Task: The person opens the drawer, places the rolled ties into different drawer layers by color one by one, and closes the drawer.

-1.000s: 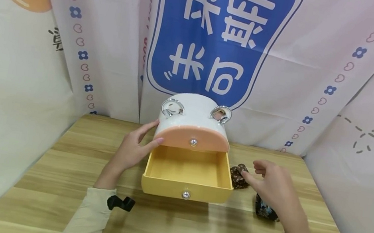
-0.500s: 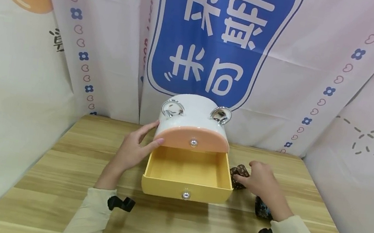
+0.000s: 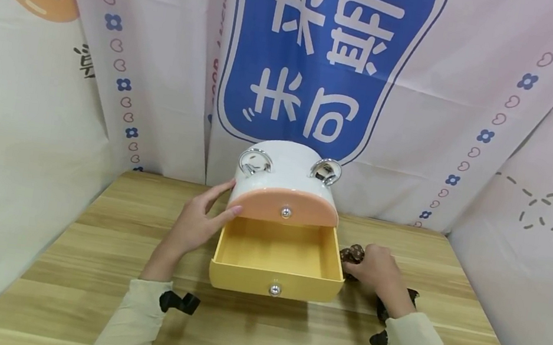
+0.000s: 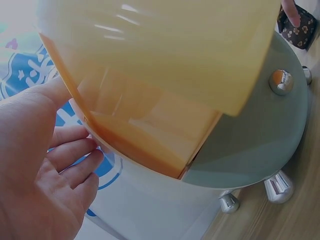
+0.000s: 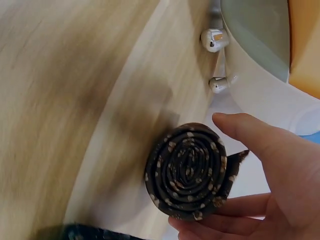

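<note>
On a wood-grain bench (image 3: 70, 297), a person in pale sleeves (image 3: 130, 317) works at a white box (image 3: 285, 168) with two silver rings (image 3: 255, 161) on top and silver feet (image 4: 279, 187) beneath. Its yellow drawer (image 3: 241, 279) is pulled out toward the near side, a round knob (image 3: 275, 290) at the middle of its front; above it, the peach drawer (image 3: 258, 202) is closed.

At left, the left hand (image 3: 199, 217) rests against the box, its thumb spread from the other fingers and lying at the edge of the peach front, gripping nothing. Just right of the yellow drawer, the right hand (image 3: 380, 268) holds a brown flowered roll (image 5: 187, 172), thumb on one side and fingers curled along the other, its coiled end showing in the right wrist view and a loose flap sticking out. Whether the roll touches the bench cannot be told.

Near the right wrist lies a second dark roll (image 3: 381, 312), partly hidden by the arm. Behind the box, on the far side, hangs a white cloth (image 3: 175, 62) with a blue sign (image 3: 349, 82) bearing large white characters.
</note>
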A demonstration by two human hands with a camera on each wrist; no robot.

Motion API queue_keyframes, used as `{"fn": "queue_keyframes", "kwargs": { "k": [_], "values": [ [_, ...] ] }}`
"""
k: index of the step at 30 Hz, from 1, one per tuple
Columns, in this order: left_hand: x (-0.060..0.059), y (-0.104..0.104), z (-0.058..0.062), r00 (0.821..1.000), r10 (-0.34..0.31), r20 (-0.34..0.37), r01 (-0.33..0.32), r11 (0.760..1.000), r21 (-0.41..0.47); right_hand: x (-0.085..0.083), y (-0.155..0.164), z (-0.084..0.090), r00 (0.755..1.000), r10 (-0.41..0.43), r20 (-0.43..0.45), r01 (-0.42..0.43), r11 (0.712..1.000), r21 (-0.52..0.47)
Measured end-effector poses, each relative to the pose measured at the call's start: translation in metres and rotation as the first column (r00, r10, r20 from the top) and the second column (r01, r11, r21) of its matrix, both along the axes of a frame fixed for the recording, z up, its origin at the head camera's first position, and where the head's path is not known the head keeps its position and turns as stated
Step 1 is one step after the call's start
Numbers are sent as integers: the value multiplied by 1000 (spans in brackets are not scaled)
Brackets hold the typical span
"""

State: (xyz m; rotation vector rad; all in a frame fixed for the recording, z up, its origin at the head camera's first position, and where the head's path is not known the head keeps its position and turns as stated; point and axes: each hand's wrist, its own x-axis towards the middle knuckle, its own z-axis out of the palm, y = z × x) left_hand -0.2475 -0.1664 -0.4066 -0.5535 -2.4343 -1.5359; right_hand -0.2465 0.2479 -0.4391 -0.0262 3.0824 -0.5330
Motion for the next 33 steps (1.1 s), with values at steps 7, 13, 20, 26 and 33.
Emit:
{"fn": "queue_keyframes", "kwargs": {
  "k": [7,13,20,26,33],
  "values": [
    [0,0,1,1000,-1,-1,1,1000,5,-3,-3,-7,1000,-31,4,31,1000,3],
    [0,0,1,1000,3,-2,-3,1000,11,-5,-4,-10,999,-37,-11,37,999,6],
    [0,1,1,1000,2,-3,-2,1000,18,-3,-3,-6,999,-30,-13,30,999,-11],
    [-1,0,0,1000,-4,0,4,1000,21,1,-2,6,1000,-22,-14,22,1000,-21],
    [-1,0,0,1000,-4,8,4,1000,16,5,-2,23,1000,13,-24,-14,1000,-28]
  ]
}}
